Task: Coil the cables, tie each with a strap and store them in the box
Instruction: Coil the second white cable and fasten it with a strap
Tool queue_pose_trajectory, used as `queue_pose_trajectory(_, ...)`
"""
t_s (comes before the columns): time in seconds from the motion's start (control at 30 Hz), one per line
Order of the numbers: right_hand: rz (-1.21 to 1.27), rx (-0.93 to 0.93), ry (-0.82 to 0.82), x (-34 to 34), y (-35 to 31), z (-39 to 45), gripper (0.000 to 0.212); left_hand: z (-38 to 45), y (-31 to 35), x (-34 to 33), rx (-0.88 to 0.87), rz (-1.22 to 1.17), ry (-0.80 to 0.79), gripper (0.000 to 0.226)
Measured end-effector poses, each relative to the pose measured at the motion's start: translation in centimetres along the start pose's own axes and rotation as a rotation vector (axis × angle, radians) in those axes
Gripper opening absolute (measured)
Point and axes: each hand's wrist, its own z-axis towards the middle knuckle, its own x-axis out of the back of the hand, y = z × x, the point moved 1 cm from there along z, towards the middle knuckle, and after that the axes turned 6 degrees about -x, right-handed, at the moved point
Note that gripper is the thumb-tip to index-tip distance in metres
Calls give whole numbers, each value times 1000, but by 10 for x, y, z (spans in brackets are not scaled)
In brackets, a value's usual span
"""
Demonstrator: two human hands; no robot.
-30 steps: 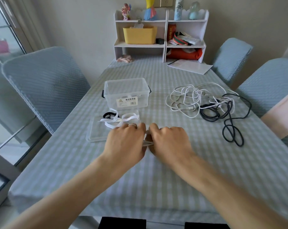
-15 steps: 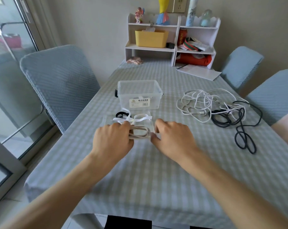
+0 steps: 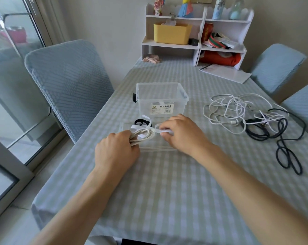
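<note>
The coiled white cable (image 3: pixel 143 135), a second ago hidden between both fists, now shows in the left hand (image 3: pixel 117 151), near the clear box (image 3: pixel 161 99); the right hand (image 3: pixel 181 132) has shifted to pinch a white strap (image 3: pixel 165 132), so tying seems next.

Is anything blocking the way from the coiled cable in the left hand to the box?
Nothing visible does. The coiled cable, gripped by the left hand, sits just in front of the clear box, whose top is open; only loose straps lie low between them.
</note>
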Motion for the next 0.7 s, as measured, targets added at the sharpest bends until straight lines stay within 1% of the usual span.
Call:
queue_pose_trajectory(0.13, 117, -15, 154, -1, 4, -5, 16, 2, -2, -2, 7, -9, 9, 11)
queue_pose_trajectory(0.23, 279, -23, 299, 3, 10, -13, 13, 2, -4, -2, -2, -21, 21, 10)
queue_pose_trajectory(0.3, 343, -26, 337, 7, 14, -17, 14, 0, -4, -1, -8, -39, 33, 10)
queue_pose_trajectory(0.4, 344, -12, 323, 12, 20, -27, 10, -2, 3, 1, -52, -109, 84, 16)
queue_pose_trajectory(0.5, 353, 1, 244, 12, 25, -36, 7, 1, 12, 1, -117, -224, 138, 26)
queue_pose_trajectory(0.57, 346, 7, 195, 10, 27, -42, 7, 3, 16, -1, -128, -298, 131, 31)
queue_pose_trajectory(0.63, 329, 10, 151, 8, 29, -46, 5, 3, 18, -4, -161, -320, 82, 21)
queue_pose_trajectory(0.67, 321, 10, 135, 7, 29, -47, 5, 3, 17, -6, -184, -299, 54, 9)
queue_pose_trajectory(0.7, 322, 9, 124, 7, 30, -48, 4, 3, 16, -6, -207, -277, 39, 18)
